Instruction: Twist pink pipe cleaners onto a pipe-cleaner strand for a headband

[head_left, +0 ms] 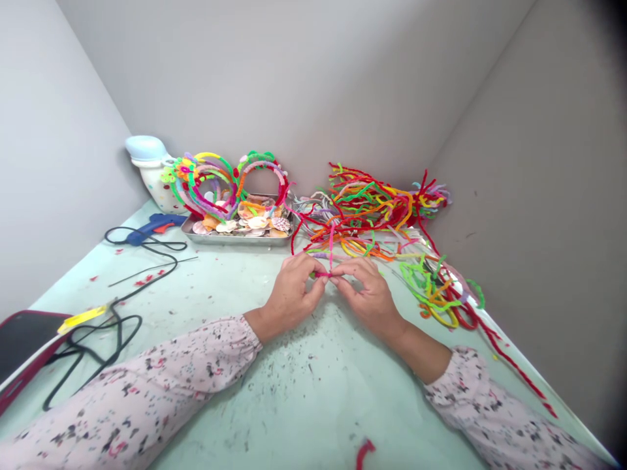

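Note:
Both hands meet over the middle of the table, fingertips nearly touching. My left hand (298, 288) pinches a dark red and pink pipe cleaner (332, 241) that stands up between the hands. From the other side my right hand (366, 292) pinches the same piece between thumb and forefinger. A bit of green shows beside the left fingers; the exact shape of the small work is partly hidden by the fingertips. Beyond the hands lies a large tangle of pipe cleaners (372, 202) in red, orange, green, yellow and white.
A metal tray (240, 240) of shells with colourful headbands (262, 160) stands at the back, near a white container (159, 183). A blue glue gun (151, 228) lies left, its black cord trailing forward. Loose pipe cleaners (441, 290) lie right; a red scrap (363, 452) is in front.

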`<state>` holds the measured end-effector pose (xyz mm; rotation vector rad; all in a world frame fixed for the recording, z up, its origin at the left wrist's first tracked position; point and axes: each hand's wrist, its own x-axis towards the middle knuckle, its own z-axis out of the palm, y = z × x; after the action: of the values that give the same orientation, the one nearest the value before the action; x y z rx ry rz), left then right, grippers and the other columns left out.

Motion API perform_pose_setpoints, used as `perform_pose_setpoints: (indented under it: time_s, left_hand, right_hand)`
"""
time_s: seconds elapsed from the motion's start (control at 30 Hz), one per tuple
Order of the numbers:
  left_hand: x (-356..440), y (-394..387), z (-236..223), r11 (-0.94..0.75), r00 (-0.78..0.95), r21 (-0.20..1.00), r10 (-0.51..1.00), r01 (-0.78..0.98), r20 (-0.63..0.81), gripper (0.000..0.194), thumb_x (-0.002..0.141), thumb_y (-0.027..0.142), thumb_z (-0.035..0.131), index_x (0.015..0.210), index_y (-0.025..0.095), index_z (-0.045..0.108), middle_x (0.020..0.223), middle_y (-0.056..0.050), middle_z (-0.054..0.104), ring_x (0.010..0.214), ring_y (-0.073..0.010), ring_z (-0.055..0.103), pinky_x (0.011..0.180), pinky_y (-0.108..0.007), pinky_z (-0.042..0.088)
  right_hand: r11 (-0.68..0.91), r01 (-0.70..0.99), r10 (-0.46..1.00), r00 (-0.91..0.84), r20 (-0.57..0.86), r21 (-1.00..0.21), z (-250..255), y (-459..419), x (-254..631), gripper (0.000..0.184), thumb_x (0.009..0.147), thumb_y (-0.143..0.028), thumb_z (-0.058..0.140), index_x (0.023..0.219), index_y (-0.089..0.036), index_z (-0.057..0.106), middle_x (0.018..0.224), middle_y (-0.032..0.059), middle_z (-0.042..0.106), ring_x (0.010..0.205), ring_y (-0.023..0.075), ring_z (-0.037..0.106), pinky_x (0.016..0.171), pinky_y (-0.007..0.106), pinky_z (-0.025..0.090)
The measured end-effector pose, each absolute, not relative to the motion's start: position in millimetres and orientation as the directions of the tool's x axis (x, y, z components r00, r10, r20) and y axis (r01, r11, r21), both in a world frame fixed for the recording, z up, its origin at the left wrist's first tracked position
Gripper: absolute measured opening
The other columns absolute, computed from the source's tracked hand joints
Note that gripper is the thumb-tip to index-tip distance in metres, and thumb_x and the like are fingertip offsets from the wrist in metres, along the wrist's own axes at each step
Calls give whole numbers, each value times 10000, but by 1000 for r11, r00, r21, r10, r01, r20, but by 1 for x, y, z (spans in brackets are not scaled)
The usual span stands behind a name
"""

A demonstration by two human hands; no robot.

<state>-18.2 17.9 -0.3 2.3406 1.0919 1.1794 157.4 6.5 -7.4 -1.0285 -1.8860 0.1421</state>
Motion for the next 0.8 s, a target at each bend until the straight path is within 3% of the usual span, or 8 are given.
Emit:
perform_pose_setpoints:
  time_s: [0.8]
  left_hand:
    - [-19,17,1,-694,385,542,717,474,581,71,875,189,489,897,185,556,894,-41,610,899,-186,539,869,-357,392]
  right_hand:
    - [630,641,683,-189,706,-438,-6,5,157,113,841,-264,608,945,-275,651,918,15,680,979,213,595,860,397,432]
